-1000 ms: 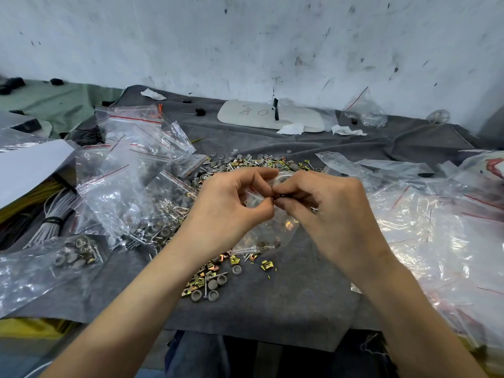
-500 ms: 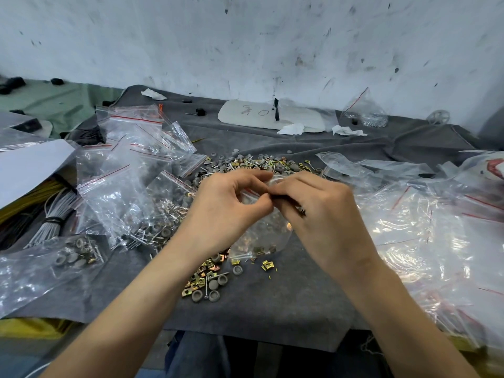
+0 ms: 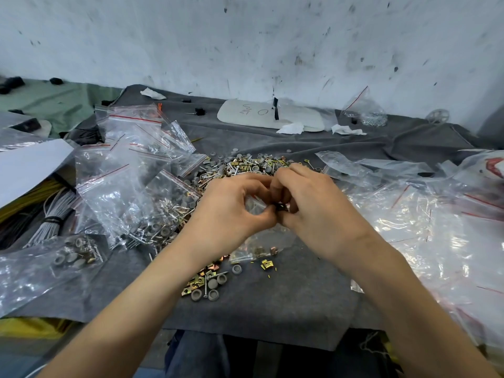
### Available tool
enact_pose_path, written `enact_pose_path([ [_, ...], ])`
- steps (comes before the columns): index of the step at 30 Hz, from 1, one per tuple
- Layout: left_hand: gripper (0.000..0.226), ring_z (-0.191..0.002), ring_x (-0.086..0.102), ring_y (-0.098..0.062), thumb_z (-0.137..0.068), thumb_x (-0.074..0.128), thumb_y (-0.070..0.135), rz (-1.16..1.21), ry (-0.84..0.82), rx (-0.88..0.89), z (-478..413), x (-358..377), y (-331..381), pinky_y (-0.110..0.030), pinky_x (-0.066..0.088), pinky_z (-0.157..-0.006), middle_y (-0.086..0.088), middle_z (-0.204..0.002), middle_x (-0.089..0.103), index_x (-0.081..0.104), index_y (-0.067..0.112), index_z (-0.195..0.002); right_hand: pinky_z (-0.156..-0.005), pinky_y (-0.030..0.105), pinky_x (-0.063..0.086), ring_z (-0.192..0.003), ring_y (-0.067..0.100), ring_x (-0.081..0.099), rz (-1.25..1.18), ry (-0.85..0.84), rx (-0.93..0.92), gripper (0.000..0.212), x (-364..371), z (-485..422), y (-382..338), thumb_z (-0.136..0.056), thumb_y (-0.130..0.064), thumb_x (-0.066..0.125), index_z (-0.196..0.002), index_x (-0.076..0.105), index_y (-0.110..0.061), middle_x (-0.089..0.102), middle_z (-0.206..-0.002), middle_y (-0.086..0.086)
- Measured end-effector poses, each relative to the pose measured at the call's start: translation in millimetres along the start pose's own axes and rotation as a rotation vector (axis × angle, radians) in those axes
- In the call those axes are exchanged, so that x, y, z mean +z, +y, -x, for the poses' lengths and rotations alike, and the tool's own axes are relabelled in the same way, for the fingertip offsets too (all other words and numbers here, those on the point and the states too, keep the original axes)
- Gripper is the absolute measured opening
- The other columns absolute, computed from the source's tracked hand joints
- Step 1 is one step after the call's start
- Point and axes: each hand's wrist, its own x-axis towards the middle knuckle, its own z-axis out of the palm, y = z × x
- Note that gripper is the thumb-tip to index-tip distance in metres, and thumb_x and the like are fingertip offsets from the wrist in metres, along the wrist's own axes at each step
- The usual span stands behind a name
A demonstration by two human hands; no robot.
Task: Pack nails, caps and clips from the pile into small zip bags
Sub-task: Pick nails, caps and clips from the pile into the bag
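Above grey cloth (image 3: 300,301), zip bag (image 3: 261,238) hangs mouth-up

the pile (image 3: 245,166) mixes dull grey caps, silver nails and brass-yellow clips. under it the cloth (image 3: 286,304) is plain dark grey. left of the pile, the zip bags (image 3: 136,148) are clear with a thin red stripe along each seal. the small bag (image 3: 256,207) just in front of the pile is clear too. behind the pile a white board (image 3: 245,115) bears black handwriting, and the wall (image 3: 245,36) is white, flecked with dark scuffs. far left of the pile: green sheet (image 3: 54,102), pale grey cable bundle (image 3: 58,208), yellow wires (image 3: 26,198).
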Motion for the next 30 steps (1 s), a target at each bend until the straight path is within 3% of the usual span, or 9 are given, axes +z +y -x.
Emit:
enact_pose_path([
  [6, 0.010, -0.076, 0.057, 0.014, -0.072, 0.073, 0.001, -0.025, -0.032, -0.010, -1, -2, -1, -0.004, 0.036, -0.073, 0.005, -0.106, 0.071, 0.077, 0.007, -0.080, -0.077, 0.029, 0.037, -0.088, 0.015, 0.043, 0.024, -0.114, 0.018, 0.030, -3, -5, 4, -0.081, -0.014, 0.069, -0.083, 0.040, -0.021, 0.043, -0.091, -0.006],
  [9, 0.008, -0.076, 0.058, 0.011, -0.071, 0.074, 0.002, -0.038, -0.039, -0.004, -3, -2, -2, -0.002, 0.035, -0.071, 0.006, -0.104, 0.072, 0.076, 0.009, -0.076, -0.081, 0.030, 0.038, -0.090, 0.014, 0.040, 0.068, -0.160, 0.001, 0.029, -3, -7, 5, -0.083, -0.016, 0.067, -0.086, 0.039, -0.021, 0.042, -0.094, -0.005],
  [13, 0.002, -0.080, 0.062, 0.006, -0.071, 0.076, 0.007, 0.006, -0.049, -0.005, -3, -3, -5, -0.008, 0.042, -0.074, 0.007, -0.102, 0.072, 0.075, 0.006, -0.072, -0.071, 0.024, 0.030, -0.082, 0.012, 0.040, 0.046, -0.176, -0.059, 0.027, -6, -7, 9, -0.082, -0.017, 0.069, -0.083, 0.042, -0.020, 0.040, -0.082, -0.012],
  [16, 0.008, -0.072, 0.059, 0.009, -0.072, 0.075, 0.001, 0.046, -0.055, -0.028, -3, -3, -6, -0.006, 0.038, -0.068, 0.009, -0.100, 0.071, 0.074, 0.008, -0.071, -0.062, 0.018, 0.031, -0.070, 0.004, 0.041, -0.019, -0.164, -0.092, 0.032, -7, -7, 13, -0.078, -0.017, 0.073, -0.075, 0.042, -0.025, 0.041, -0.076, -0.015],
  [18, 0.001, -0.063, 0.056, 0.007, -0.071, 0.074, 0.009, 0.075, -0.062, -0.032, -3, -4, -5, -0.009, 0.037, -0.061, 0.014, -0.098, 0.071, 0.074, 0.009, -0.070, -0.061, 0.013, 0.034, -0.067, -0.002, 0.043, -0.058, -0.158, -0.096, 0.038, -6, -8, 15, -0.077, -0.019, 0.076, -0.071, 0.040, -0.029, 0.044, -0.073, -0.015],
  [22, 0.015, -0.063, 0.059, -0.030, -0.065, 0.063, 0.023, 0.118, -0.038, -0.063, -3, -4, -2, -0.034, 0.046, -0.057, 0.019, -0.097, 0.070, 0.074, 0.013, -0.070, -0.058, 0.013, 0.036, -0.066, -0.003, 0.047, -0.137, -0.149, -0.077, 0.035, -3, -7, 19, -0.076, -0.022, 0.078, -0.070, 0.044, -0.030, 0.049, -0.071, -0.014],
  [26, 0.012, -0.064, 0.058, -0.028, -0.065, 0.062, 0.020, 0.182, -0.037, -0.094, -5, -5, -3, -0.036, 0.044, -0.059, 0.020, -0.095, 0.071, 0.072, 0.014, -0.067, -0.055, 0.013, 0.036, -0.060, 0.000, 0.045, -0.264, -0.132, -0.089, 0.027, -1, -6, 22, -0.075, -0.020, 0.080, -0.075, 0.053, -0.018, 0.051, -0.069, -0.012],
  [29, 0.012, -0.070, 0.059, -0.017, -0.064, 0.063, 0.019, 0.233, -0.085, -0.103, -6, -7, -6, -0.036, 0.045, -0.064, 0.021, -0.093, 0.071, 0.070, 0.010, -0.066, -0.056, 0.013, 0.036, -0.059, 0.001, 0.045, -0.333, -0.137, -0.094, 0.029, 1, -5, 24, -0.073, -0.018, 0.081, -0.076, 0.053, -0.019, 0.053, -0.069, -0.012],
  [30, 0.016, -0.070, 0.060, -0.021, -0.062, 0.063, 0.022, 0.234, -0.086, -0.104, -6, -7, -6, -0.038, 0.048, -0.067, 0.022, -0.092, 0.071, 0.070, 0.008, -0.066, -0.057, 0.014, 0.036, -0.059, 0.001, 0.046, -0.341, -0.135, -0.096, 0.029, 2, -5, 24, -0.073, -0.018, 0.081, -0.076, 0.052, -0.020, 0.053, -0.070, -0.012],
])
